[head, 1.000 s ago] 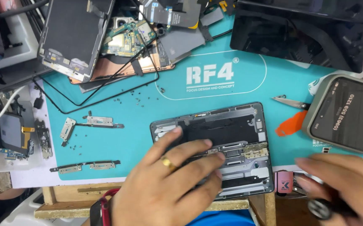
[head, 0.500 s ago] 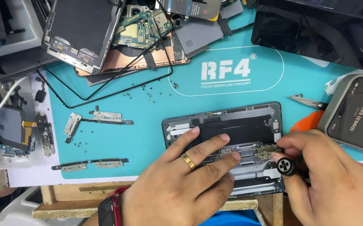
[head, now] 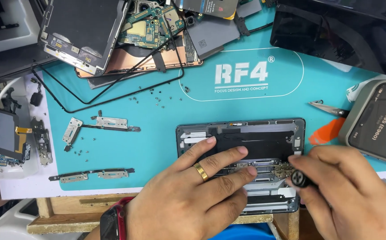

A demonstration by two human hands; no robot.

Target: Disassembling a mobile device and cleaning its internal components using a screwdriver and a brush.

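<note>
The person's left hand [head: 188,200] lies flat on the opened phone frame [head: 242,138], with the fingers spread a little apart and the fingertips pressing on the dark plate and the grey middle part; a gold ring [head: 201,171] sits on one finger and a watch with a red strap [head: 115,220] is on the wrist. The frame rests on the turquoise work mat [head: 157,133], near its front edge, in front of the white logo. The right hand [head: 348,195] has its fingers closed around a small screwdriver [head: 298,178], of which I see mostly the round black cap; the tip seems to stand on the gold-coloured part at the right side of the frame, but the fingers hide it. To the left on the mat lie two long metal brackets [head: 102,124] and some tiny screws [head: 153,98]. Behind them is a heap of phone parts with a green circuit board [head: 150,26]. At the right, an orange pry tool [head: 328,131] and tweezers [head: 324,106] lie beside a phone [head: 379,122] with a lit screen.
</note>
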